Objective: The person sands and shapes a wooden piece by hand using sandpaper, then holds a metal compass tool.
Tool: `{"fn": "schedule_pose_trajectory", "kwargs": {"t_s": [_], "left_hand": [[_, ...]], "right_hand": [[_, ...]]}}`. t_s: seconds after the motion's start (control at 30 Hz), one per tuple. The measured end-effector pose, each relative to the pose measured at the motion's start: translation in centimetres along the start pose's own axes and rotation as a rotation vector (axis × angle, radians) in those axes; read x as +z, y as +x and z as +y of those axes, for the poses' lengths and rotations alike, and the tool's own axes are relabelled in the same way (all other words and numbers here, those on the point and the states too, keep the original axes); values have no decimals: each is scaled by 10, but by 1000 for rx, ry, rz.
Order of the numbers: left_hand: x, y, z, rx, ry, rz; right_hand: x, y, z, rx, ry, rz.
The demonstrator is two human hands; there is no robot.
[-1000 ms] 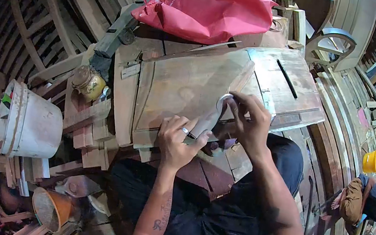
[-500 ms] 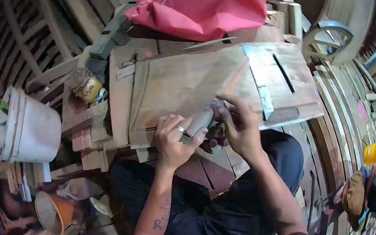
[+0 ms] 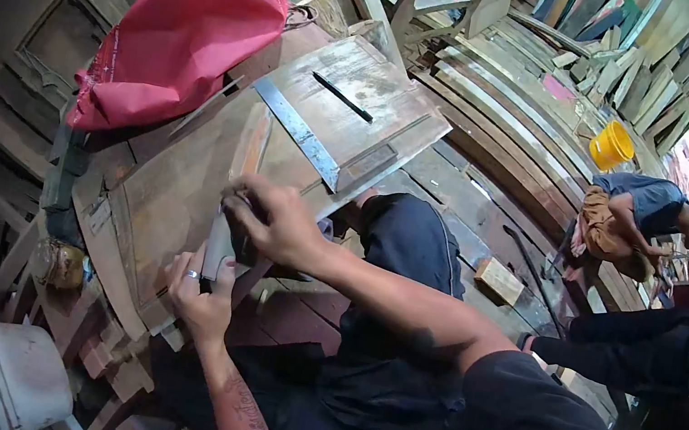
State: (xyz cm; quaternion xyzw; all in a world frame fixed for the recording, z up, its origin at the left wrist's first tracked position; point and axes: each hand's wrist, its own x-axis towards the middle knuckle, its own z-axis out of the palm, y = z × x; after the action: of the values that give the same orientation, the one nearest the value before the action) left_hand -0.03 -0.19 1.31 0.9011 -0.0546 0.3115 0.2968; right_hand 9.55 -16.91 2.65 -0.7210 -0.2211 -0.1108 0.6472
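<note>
My left hand (image 3: 203,293), with a ring on one finger, is closed round the lower end of a smooth grey elongated piece (image 3: 219,244); its exact kind I cannot make out. At the piece's upper end, the fingers of my right hand (image 3: 277,223) are bent and pressed against it, hiding part of it. Both hands are over the near edge of a wooden panel (image 3: 173,194). Across that panel lies a flat metal strip (image 3: 296,133), with a slim black pen-like stick (image 3: 342,97) beyond it.
Pink-red cloth or sheeting (image 3: 185,49) is heaped at the panel's far left. A white bucket (image 3: 25,380) stands at lower left, near a jar (image 3: 59,264). Long boards (image 3: 506,133) stretch along the right. A crouching person (image 3: 638,221) is near a yellow bucket (image 3: 612,146).
My view has turned right, so the panel and pink-red cloth sit further left and the crouching person shows more fully. My right hand's fingers have closed in at the grey piece's upper end.
</note>
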Motion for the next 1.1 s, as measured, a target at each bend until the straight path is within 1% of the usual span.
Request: {"fn": "schedule_pose_trajectory", "kwargs": {"t_s": [0.07,0.1,0.2,0.27,0.33,0.4,0.47,0.5,0.53,0.6,0.63,0.67,0.73,0.8,0.87,0.93,0.97,1.0,1.07,1.1], "left_hand": [[3,-1,-2,-30,11,9],[5,-2,-8,-3,23,21],[4,-1,-5,11,60,6],[4,1,0,27,81,25],[2,3,2,19,87,2],[1,4,7,41,98,38],[4,-3,-9,0,81,-24],[6,-4,-11,11,67,-10],[5,0,-5,24,57,8],[5,2,1,4,52,20],[5,2,1,6,39,23],[3,3,1,22,54,25],[4,3,0,24,87,12],[5,3,-2,20,94,18],[6,1,-5,25,68,20],[5,0,-1,-10,60,7],[5,0,-1,-14,57,10],[5,2,0,-15,53,14],[3,3,1,10,52,9],[1,3,2,31,51,-8]], "right_hand": [[0,-13,-5,-105,-42,-156],[-1,-13,-4,-107,-32,-154],[-1,-15,6,-138,-133,-199],[-8,-2,6,-83,-133,-62],[-12,4,5,-83,-155,-19],[-8,-5,0,-129,-131,-65],[-9,-14,-17,-146,-85,-211],[-9,-15,-14,-100,-129,-278],[-9,-12,-7,-137,-156,-246],[-10,-1,5,-36,-102,-131],[-14,5,-3,40,-58,-88],[-14,7,0,27,-86,-68],[-12,0,-9,-81,-95,-95],[-14,-12,-23,-38,-44,-245],[-16,-9,-18,-40,-129,-249],[-16,4,-10,-23,-160,-113],[-18,6,-11,59,-127,-108],[-17,4,-13,52,-129,-107],[-15,-2,-16,-36,-188,-56],[-18,-2,-15,-57,-160,-102]]}}
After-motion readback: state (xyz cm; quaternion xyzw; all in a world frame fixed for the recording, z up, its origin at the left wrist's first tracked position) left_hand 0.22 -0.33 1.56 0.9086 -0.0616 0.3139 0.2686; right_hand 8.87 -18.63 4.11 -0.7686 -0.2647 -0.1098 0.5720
